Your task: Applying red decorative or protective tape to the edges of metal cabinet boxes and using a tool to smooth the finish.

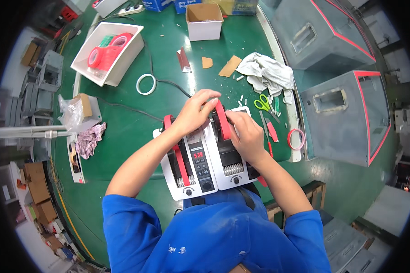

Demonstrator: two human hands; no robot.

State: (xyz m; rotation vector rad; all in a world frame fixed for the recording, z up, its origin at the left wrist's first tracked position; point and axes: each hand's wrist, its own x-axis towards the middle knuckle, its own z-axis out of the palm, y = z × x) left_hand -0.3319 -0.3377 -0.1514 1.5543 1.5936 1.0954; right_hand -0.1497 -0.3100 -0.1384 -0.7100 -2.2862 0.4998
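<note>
- Red tape roll (222,122) stands upright, seen edge-on, over the right-hand bay of the white tape machine (213,157), at the near edge of the green bench (168,50).
- Left hand (197,111) holds the roll's upper rim, fingers curled.
- Right hand (248,137) touches the roll's right side, half closed; whether it grips, I cannot tell.
- Green-handled scissors (262,103) lie beyond the right hand, near a white cloth (266,73).
</note>
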